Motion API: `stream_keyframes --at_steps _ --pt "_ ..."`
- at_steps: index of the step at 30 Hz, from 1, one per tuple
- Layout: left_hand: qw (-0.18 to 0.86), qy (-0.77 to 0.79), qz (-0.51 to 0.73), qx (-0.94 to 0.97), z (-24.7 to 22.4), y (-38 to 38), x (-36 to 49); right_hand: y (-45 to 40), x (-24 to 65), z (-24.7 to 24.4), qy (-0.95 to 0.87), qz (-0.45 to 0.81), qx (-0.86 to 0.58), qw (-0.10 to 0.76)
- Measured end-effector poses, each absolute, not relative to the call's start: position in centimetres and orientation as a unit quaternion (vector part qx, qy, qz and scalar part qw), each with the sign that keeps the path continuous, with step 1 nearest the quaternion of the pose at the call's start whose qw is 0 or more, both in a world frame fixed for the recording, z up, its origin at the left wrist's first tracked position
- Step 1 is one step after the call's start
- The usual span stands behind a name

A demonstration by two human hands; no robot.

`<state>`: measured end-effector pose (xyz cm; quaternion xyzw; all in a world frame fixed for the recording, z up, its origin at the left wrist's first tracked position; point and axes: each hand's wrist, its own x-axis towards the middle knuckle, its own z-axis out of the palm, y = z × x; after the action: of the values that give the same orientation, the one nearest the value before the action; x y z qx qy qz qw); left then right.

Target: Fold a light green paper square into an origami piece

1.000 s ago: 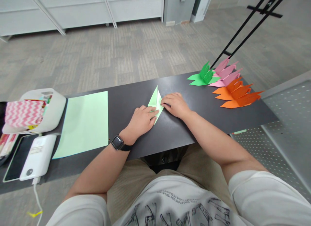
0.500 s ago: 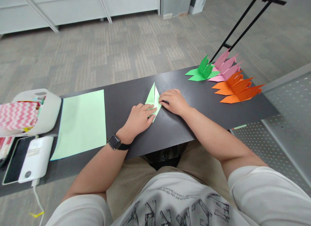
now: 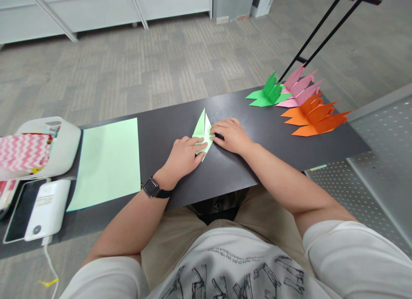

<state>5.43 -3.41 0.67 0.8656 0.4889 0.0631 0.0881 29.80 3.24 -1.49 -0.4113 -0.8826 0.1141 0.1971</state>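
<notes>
A folded light green paper (image 3: 200, 126), a narrow diamond with a slit at its upper point, lies on the dark table (image 3: 167, 131). My left hand (image 3: 186, 158) rests over its lower left part, fingers apart and pressing it flat; a black watch is on that wrist. At the paper's right edge, my right hand (image 3: 231, 136) has its thumb and fingers closed together on the rim of the paper. The fingers hide part of the folds.
Light green sheets (image 3: 107, 161) lie left of my hands. Farther left are a white basket (image 3: 66, 151), a white power bank (image 3: 48, 209) and a phone (image 3: 24, 213). Green (image 3: 269, 93), pink (image 3: 298, 86) and orange (image 3: 313, 116) folded papers stand at the right end.
The fingers of my right hand have shifted very slightly at the paper's right edge. My left hand stays where it was.
</notes>
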Motion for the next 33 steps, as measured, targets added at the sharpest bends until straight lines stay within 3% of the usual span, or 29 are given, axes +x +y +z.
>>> stream_keyframes --at_steps 33 --pt "0.097 0.488 0.056 0.866 1.0 -3.4 5.4 2.2 29.5 -1.4 -0.887 0.084 -0.424 0.162"
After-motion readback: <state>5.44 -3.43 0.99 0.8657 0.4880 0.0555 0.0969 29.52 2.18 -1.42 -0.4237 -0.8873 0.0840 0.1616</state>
